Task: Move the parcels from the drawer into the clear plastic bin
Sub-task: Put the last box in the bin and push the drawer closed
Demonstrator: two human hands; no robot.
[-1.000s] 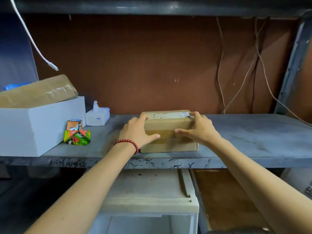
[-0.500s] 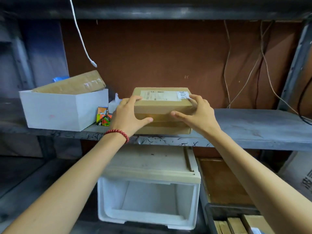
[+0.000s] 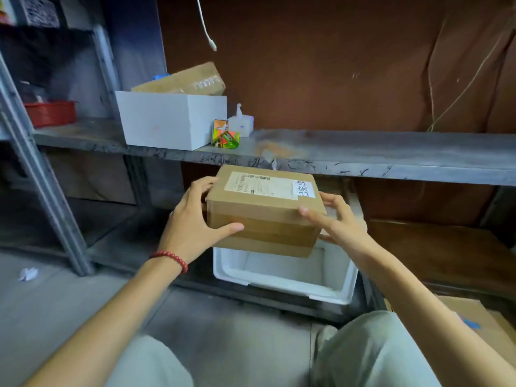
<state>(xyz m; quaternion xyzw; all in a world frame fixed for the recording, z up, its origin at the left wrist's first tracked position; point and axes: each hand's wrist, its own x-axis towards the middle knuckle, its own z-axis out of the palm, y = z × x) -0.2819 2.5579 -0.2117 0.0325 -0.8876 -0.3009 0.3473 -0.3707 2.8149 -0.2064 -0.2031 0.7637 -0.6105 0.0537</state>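
Head view: left hand (image 3: 192,227) and right hand (image 3: 336,223) clasp the parcel (image 3: 265,216) below a scuffed grey shelf (image 3: 391,152).

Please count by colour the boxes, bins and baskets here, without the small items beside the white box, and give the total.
White: 2 (white box, plastic bin)
Brown cardboard: 3 (held parcel, taped parcel in the white box, carton at lower right)
Red: 1 (basket)
Total: 6

Parcel (image 3: 262,219) sticker (image 3: 304,189): 已完成; rest illeg.
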